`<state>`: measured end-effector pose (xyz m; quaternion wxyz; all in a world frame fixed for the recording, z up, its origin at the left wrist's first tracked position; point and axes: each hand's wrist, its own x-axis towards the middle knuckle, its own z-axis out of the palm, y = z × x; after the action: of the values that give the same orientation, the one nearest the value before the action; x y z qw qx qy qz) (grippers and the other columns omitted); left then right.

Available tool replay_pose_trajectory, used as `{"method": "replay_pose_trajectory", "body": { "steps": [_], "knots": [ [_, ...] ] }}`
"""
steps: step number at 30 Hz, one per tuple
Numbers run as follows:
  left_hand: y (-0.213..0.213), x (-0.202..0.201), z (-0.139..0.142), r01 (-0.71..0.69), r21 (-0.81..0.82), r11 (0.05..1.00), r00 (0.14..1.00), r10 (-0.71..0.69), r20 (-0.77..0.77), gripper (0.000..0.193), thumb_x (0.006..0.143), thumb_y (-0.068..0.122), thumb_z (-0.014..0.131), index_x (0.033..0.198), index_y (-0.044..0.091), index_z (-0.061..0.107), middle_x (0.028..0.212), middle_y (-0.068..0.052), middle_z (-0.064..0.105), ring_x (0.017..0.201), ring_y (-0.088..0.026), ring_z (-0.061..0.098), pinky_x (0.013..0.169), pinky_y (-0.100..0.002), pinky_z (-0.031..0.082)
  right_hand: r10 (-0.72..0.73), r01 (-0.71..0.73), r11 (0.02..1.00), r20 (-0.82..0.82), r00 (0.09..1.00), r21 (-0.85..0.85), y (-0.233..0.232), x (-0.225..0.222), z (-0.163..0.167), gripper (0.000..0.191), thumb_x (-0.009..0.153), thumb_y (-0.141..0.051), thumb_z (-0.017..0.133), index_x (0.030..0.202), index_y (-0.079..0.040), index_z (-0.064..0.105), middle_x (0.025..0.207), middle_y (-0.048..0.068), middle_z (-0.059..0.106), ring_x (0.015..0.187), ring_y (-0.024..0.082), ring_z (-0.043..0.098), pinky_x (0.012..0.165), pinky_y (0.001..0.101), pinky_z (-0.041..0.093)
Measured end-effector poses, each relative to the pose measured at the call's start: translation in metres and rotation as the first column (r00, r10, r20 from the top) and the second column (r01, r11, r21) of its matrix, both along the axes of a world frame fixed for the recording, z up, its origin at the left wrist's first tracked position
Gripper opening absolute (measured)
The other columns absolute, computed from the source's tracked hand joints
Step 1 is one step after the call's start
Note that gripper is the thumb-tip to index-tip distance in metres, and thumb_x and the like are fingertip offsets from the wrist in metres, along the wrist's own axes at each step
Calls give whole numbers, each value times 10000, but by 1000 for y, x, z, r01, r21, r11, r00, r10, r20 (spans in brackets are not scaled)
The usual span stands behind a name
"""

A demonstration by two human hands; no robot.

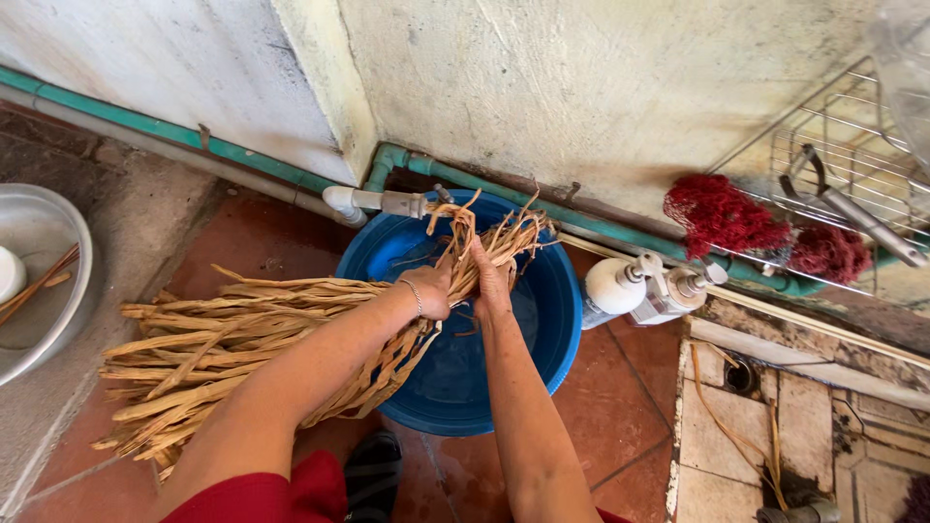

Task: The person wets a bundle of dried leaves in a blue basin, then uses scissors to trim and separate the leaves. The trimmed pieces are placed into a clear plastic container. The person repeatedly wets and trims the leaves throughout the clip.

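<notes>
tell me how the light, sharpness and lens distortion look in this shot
Head view: soft daylight, brightest on the wall, no harsh glare; both hands and the bundle of dry strips are sharp; the wide lens bows the green pipe; the top right corner by the wire rack is washed out and blurred.

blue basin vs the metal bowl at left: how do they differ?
Colour: the blue basin is bright blue, plastic by the look; the metal bowl is dull silver.
Place: the basin sits under the white tap by the wall; the bowl sits at the left edge, partly out of frame.
Contents: both hands, left hand and right hand, grip the bundle of dried strips over the basin; the bowl holds chopsticks.
Both are round and open-topped.
</notes>
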<state>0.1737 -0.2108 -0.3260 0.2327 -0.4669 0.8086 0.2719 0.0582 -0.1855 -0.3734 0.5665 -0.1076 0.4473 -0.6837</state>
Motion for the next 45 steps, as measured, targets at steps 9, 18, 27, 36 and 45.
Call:
{"method": "replay_pose_trajectory", "body": {
  "steps": [9, 18, 27, 36, 45],
  "knots": [
    [-43, 45, -12, 61, 388, 919, 970, 37, -241, 1147, 615, 254, 864, 1552, 58, 231, 1340, -238, 636, 1191, -321, 671, 979, -395, 564, -30, 78, 989, 350, 936, -124, -26, -34, 2, 410, 939, -324, 715, 1220, -31, 655, 1156, 111, 727, 1046, 266, 705, 917, 411, 591],
    [-22, 13, 1, -294, -88, 952, 835, 211, -508, 1188, 801, 560, 798, 1565, -9, 87, 1406, -339, 464, 1180, -439, 599, 998, -475, 492, -235, 282, 956, -374, 897, 76, -56, -19, 13, 529, 973, -362, 704, 1282, 69, 700, 1195, 158, 744, 948, 208, 665, 825, 378, 539],
    [-51, -17, -31, -442, -38, 896, 826, 390, -407, 504, 913, 457, 690, 1160, 18, 716, 1155, -259, 701, 1111, -428, 665, 952, -483, 534, 26, -37, 996, -135, 990, -81, -13, -19, 2, 780, 878, -397, 748, 1522, -109, 417, 1459, 100, 555, 1307, 258, 561, 1056, 420, 489],
    [-104, -22, -29, -153, 342, 927, 642, 356, -679, 661, 986, 664, 447, 1275, 111, 667, 1258, -142, 703, 1110, -283, 655, 917, -391, 509, 97, -57, 992, 380, 920, -114, -2, -22, 11, 674, 872, -324, 758, 1434, -25, 534, 1371, 131, 649, 1210, 297, 644, 1014, 460, 516],
    [-96, -5, -17, -316, -295, 902, 814, 99, -572, 541, 920, 634, 449, 1109, 190, 694, 974, -130, 716, 836, -334, 669, 726, -514, 546, -231, 226, 964, -20, 973, -142, -30, -12, 25, 370, 914, -11, 712, 1274, 7, 627, 1194, 113, 711, 1011, 227, 703, 870, 359, 594]
  ]
}}
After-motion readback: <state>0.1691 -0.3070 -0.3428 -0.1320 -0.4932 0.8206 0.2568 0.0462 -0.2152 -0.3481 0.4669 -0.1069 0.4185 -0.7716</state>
